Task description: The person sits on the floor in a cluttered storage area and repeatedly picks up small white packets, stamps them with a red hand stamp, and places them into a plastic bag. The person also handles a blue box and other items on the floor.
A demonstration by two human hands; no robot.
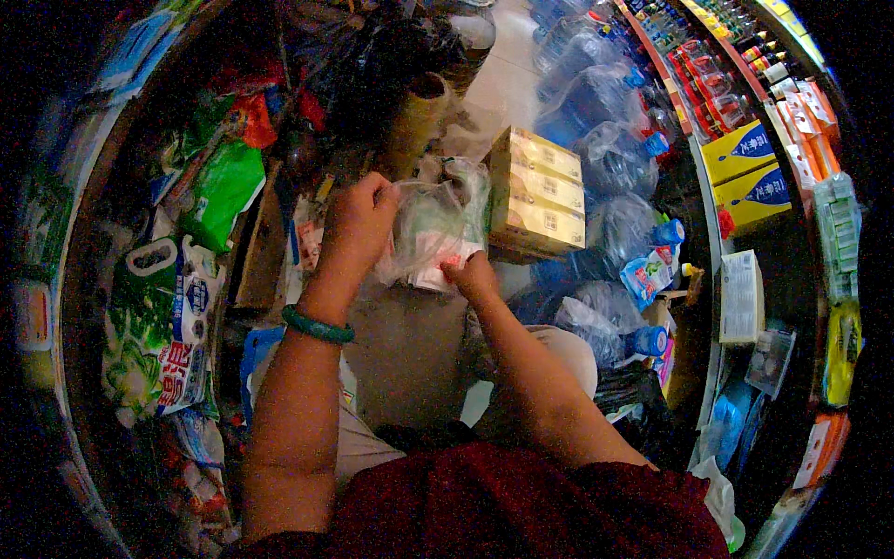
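My left hand (358, 224), with a green bangle (318, 326) on its wrist, is closed on the upper left edge of a thin clear plastic bag (421, 216). My right hand (473, 278) pinches a small white packet with pinkish-red marks (432, 271) at the bag's lower right. Whether the packet lies inside the bag or against its outside, I cannot tell. Just right of the bag stands a stack of yellow cartons (538, 191), which neither hand touches.
Large blue water bottles (619, 233) under clear plastic line the right side, beside shelves with yellow boxes (750, 168) and a white box (741, 296). Green-and-white packs (158, 326) stand at left. Dark plastic bags (363, 56) lie at the far side.
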